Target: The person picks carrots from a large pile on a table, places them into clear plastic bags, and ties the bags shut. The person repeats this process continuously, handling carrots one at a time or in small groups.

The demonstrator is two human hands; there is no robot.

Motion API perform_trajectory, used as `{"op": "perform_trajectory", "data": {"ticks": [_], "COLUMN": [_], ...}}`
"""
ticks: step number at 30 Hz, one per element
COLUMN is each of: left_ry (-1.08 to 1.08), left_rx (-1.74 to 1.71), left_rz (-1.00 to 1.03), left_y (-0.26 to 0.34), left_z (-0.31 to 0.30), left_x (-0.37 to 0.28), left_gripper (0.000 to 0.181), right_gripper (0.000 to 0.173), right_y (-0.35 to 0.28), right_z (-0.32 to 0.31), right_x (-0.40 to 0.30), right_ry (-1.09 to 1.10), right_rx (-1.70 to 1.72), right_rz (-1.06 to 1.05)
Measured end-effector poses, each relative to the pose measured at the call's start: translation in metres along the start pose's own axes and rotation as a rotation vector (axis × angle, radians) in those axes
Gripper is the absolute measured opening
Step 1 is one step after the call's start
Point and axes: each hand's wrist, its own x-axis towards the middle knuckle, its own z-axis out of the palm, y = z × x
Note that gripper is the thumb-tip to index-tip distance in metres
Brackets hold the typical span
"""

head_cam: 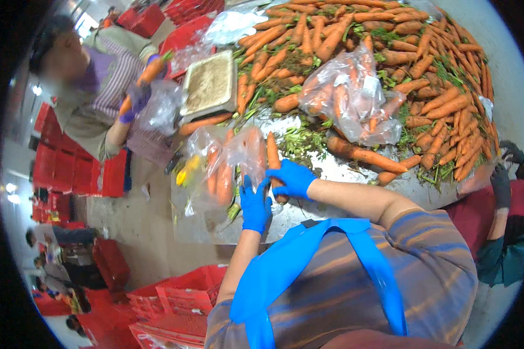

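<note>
My right hand [293,179], in a blue glove, grips a carrot [273,150] that stands lengthwise with its thin end away from me. Just left of it, my left hand [255,205], also blue-gloved, holds the near edge of a clear plastic bag [246,150] with its fingers spread over the film. Carrots show through this bag. Beside it lies another clear bag [214,174] with carrots inside. Both bags rest on the metal table [196,233]. Cut green tops [303,139] are scattered beyond my right hand.
A large heap of carrots [445,104] covers the far and right table. A filled plastic bag [349,96] lies on it. A soiled white tray [209,83] stands far left. One co-worker [109,74] holds a carrot; another's dark gloves [501,185] show at right. Red crates [187,288] stand lower left.
</note>
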Motion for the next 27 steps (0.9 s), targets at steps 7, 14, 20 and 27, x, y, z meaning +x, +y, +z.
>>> {"op": "perform_trajectory", "data": {"ticks": [7, 14, 20, 27], "left_ry": [0.075, 0.127, 0.270, 0.254], "left_rx": [0.054, -0.081, -0.120, -0.138], "left_rz": [0.046, 0.052, 0.018, 0.144], "left_y": [-0.003, 0.002, 0.023, 0.059], "left_z": [0.006, -0.021, -0.053, -0.058], "left_x": [0.004, -0.012, -0.041, -0.033], "left_gripper": [0.051, 0.066, 0.063, 0.059], "right_gripper": [0.055, 0.056, 0.058, 0.054], "right_y": [0.002, 0.026, 0.010, 0.052], "right_z": [0.013, -0.007, -0.091, -0.216], "right_x": [0.025, -0.030, -0.109, -0.160], "right_ry": [-0.265, -0.201, 0.204, 0.851], "right_rx": [-0.057, 0.438, 0.558, 0.233], "right_rz": [0.087, 0.156, -0.156, 0.203]}}
